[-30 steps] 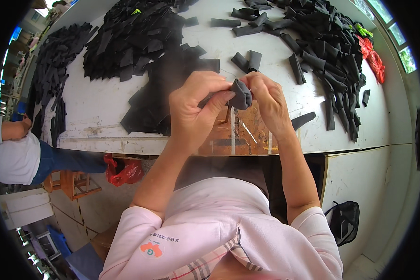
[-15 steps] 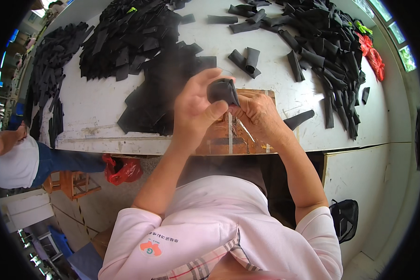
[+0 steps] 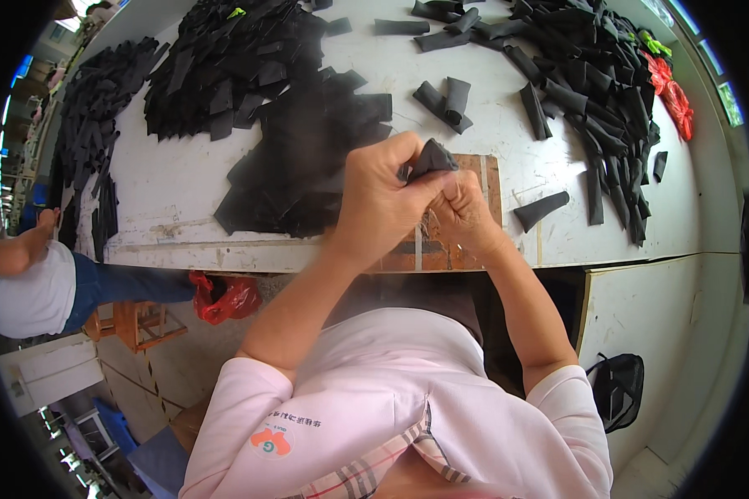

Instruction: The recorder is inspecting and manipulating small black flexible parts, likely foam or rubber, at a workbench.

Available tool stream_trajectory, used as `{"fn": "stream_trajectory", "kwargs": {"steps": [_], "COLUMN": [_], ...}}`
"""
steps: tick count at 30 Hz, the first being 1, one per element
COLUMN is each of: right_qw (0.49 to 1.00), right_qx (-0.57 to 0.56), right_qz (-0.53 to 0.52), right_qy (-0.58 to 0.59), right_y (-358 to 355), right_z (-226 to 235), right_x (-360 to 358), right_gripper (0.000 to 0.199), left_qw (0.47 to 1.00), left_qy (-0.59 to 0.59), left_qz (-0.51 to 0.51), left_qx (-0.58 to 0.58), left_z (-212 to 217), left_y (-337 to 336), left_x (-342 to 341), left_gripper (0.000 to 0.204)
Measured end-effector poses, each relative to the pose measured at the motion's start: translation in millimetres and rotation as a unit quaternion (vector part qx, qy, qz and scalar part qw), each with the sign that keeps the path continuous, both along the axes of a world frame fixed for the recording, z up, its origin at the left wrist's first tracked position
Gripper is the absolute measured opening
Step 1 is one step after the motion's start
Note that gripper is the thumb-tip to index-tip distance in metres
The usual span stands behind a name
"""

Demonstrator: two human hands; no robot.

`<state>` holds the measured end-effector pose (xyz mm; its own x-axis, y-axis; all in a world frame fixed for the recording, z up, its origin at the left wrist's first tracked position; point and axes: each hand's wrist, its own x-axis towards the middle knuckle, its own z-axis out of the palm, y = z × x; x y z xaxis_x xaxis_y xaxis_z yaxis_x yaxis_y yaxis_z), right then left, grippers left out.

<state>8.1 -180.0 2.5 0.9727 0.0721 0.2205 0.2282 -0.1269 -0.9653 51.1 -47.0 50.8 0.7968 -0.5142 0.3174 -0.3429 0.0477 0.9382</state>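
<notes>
Shifted rightward, dark grey cloth looks folded, pointed.

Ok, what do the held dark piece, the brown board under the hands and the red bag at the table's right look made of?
Dark piece: probably fabric, matte; it folds softly without shine.
Board: perhaps wood, worn; brown, scuffed surface.
Red bag: seemingly thin plastic, slightly glossy; crinkled.

Spreads brightly lit around a broad white table.
Shows windows past the table's right end, a pale panel below that end, a wooden stool and tape-marked floor below its left.
</notes>
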Motion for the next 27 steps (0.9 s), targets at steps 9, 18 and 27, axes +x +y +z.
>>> {"fn": "stream_trajectory", "kwargs": {"steps": [9, 18, 27], "right_qw": [0.963, 0.975, 0.963], "right_qx": [-0.245, -0.222, -0.244], "right_qz": [-0.033, 0.003, -0.048], "right_qy": [-0.105, -0.005, -0.1], "right_y": [-9.4, -0.4, 7.3], "right_z": [22.4, 20.6, 9.1], "right_x": [5.1, 9.2, 3.3], "right_gripper": [0.02, 0.02, 0.018], "left_qw": [0.969, 0.887, 0.934], "left_qy": [0.134, 0.25, 0.156], "left_qz": [-0.05, -0.007, 0.022], "left_qx": [-0.199, -0.387, -0.32], "left_z": [7.7, -5.4, -9.4], "left_y": [2.5, 19.9, 23.4], "left_x": [1.4, 6.7, 7.4], "left_gripper": [0.017, 0.014, 0.012]}}
